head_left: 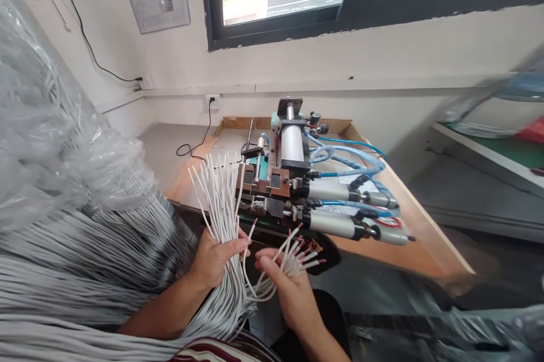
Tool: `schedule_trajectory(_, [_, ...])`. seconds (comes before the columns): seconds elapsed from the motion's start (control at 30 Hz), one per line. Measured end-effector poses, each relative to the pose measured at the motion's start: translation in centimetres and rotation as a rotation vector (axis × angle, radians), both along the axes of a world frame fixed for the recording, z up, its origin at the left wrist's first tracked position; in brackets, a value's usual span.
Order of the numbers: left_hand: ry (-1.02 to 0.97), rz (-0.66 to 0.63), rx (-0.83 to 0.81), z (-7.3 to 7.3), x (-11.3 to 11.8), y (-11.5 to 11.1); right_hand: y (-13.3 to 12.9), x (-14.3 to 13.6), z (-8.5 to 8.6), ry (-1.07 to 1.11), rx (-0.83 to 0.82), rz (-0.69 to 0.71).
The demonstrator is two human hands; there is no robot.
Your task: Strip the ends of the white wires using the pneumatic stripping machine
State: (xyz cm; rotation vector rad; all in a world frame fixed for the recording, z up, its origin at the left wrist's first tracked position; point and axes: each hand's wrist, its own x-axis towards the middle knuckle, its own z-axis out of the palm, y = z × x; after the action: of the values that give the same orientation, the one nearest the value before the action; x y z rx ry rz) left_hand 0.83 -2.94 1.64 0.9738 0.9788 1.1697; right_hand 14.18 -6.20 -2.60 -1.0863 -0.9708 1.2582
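My left hand (219,257) is closed around a thick bundle of white cables (219,197), whose ends fan upward. One separate cable with a reddish tip (254,227) stands up just right of my left thumb. My right hand (284,285) is closed on a smaller bunch of cables (293,260); their ends point right and show reddish inner wires. The lower lengths of both groups curve together below my hands. Just beyond my hands sits a pneumatic machine (272,181) with silver cylinders (331,220) and a brown clamp block.
Long cables (76,271) are heaped at the left, partly under clear plastic wrap (63,107). Blue air hoses (361,164) loop right of the machine. The wooden workbench edge (433,231) runs along the right, with a shelf (493,158) farther out.
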Motion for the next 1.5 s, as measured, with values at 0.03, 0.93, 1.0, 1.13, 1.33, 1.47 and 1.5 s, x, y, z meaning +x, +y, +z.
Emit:
schedule_trajectory(0.03, [0.014, -0.037, 0.008, 0.2, -0.1, -0.4, 0.2, 0.4, 0.7, 0.006, 0.035, -0.006])
schedule_trajectory(0.93, [0.065, -0.254, 0.047, -0.9, -3.6, -4.6, -3.3, 6.0, 5.2, -0.365, 0.214, -0.6])
schedule_trajectory(1.0, [0.088, -0.265, 0.057, -0.8, -2.9, -4.2, -3.3, 4.5, 4.9, -0.418, 0.152, -0.305])
schedule_trajectory(1.13, [0.165, -0.291, 0.043, -0.6, -2.1, -3.7, -1.9, 1.0, 4.0, -0.32, 0.143, 0.135])
schedule_trajectory(1.33, [0.208, -0.256, 0.026, -1.3, -2.1, -3.3, 0.2, 0.0, 3.3, -0.36, 0.296, -0.004])
schedule_trajectory(1.47, [0.138, -0.219, -0.068, -2.2, -2.2, -3.2, 1.2, 1.5, 4.0, -0.404, 0.242, -0.444])
schedule_trajectory(1.5, [0.114, -0.171, -0.087, -2.2, -2.2, -3.1, 1.3, 1.8, 3.9, -0.391, 0.211, -0.533])
